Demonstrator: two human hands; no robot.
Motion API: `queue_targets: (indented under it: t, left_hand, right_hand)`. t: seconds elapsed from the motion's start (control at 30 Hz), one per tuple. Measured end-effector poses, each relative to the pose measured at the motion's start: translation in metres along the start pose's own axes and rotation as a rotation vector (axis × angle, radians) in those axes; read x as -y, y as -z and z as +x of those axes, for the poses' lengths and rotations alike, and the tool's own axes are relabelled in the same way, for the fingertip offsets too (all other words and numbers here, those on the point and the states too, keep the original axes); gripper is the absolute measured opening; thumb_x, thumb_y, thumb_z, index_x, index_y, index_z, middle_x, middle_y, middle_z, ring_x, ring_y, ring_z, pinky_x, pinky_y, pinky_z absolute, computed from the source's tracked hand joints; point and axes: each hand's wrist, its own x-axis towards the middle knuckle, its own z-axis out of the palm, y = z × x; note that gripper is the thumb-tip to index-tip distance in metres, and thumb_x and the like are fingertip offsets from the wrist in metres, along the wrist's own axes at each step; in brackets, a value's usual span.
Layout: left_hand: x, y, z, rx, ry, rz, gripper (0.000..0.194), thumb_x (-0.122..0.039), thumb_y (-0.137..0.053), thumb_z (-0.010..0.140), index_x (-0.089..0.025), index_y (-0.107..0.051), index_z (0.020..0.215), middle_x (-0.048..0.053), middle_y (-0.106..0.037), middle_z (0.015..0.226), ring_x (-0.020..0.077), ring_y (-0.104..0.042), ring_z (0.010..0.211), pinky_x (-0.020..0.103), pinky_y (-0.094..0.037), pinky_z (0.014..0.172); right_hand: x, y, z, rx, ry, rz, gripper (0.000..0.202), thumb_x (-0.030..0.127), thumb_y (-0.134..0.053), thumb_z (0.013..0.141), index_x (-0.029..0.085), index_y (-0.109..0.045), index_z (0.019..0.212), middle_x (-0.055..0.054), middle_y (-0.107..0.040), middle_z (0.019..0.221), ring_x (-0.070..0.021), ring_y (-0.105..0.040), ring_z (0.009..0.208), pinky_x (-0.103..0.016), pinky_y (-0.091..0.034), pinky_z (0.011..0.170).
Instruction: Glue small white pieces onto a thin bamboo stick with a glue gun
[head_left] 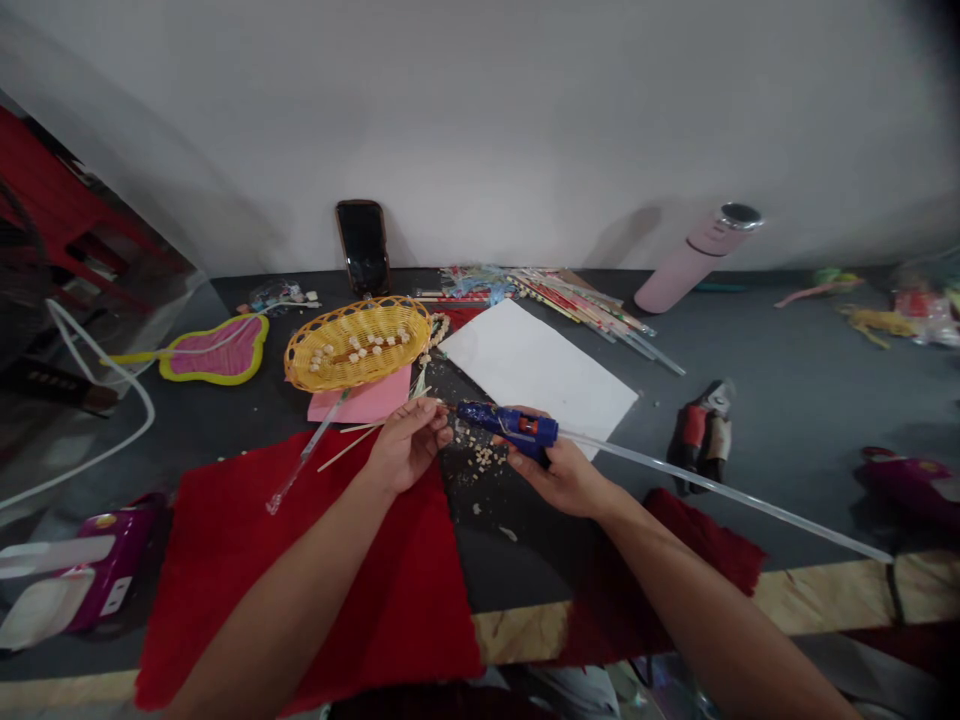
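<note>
My right hand point(559, 475) is wrapped round a blue glue gun point(510, 422), whose nozzle points left. A long clear glue stick point(720, 487) sticks out of its back end toward the right. At the nozzle tip, the fingers of my left hand point(411, 442) are pinched together; what they hold is too small to make out. Thin pale sticks point(349, 447) lie beside my left hand, over the red cloth point(375, 590). Small beige pieces point(484, 458) are scattered on the dark table between my hands. A yellow woven basket point(330, 335) with several pale pieces in it stands behind my left hand.
White paper point(536, 365) lies behind the glue gun, with patterned sticks point(577, 305) beyond. A phone point(364, 247) and pink bottle point(694, 260) stand near the wall. Pruning shears point(703, 435) are at right, a pink-yellow fan point(216, 352) at left, a purple device point(112, 565) at front left.
</note>
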Motion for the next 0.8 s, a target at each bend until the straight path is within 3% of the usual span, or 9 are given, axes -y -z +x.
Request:
queue_targets:
  t: [0.2, 0.47, 0.8]
  left_hand:
    - [0.0003, 0.0, -0.0003, 0.008, -0.007, 0.011, 0.006, -0.014, -0.065, 0.073, -0.012, -0.061, 0.073, 0.002, -0.057, 0.068, 0.0069, -0.047, 0.06, 0.021, -0.042, 0.056]
    - [0.0001, -0.0013, -0.0001, -0.006, 0.0, 0.023, 0.008, -0.016, -0.068, 0.071, -0.012, -0.061, 0.071, 0.001, -0.057, 0.068, 0.0069, -0.047, 0.059, 0.021, -0.041, 0.056]
    - [0.0005, -0.0005, 0.0, -0.009, -0.002, 0.028, 0.009, -0.016, -0.068, 0.07, -0.012, -0.06, 0.071, 0.001, -0.056, 0.068, 0.007, -0.047, 0.06, 0.021, -0.041, 0.056]
  right_hand:
    - [-0.0017, -0.0013, -0.0005, 0.005, -0.017, -0.001, 0.03, 0.028, -0.046, 0.088, 0.02, -0.049, 0.117, -0.011, -0.049, 0.123, -0.0229, -0.052, 0.109, -0.039, -0.046, 0.091]
    - [-0.0035, -0.0025, 0.0004, -0.011, 0.069, 0.002, 0.035, 0.025, -0.045, 0.088, 0.02, -0.044, 0.123, -0.011, -0.046, 0.127, -0.0216, -0.047, 0.115, -0.039, -0.043, 0.097]
    - [0.0, -0.0008, 0.0001, 0.0, 0.037, 0.003, 0.035, 0.025, -0.045, 0.087, 0.021, -0.044, 0.122, -0.011, -0.047, 0.125, -0.0227, -0.049, 0.114, -0.039, -0.044, 0.094]
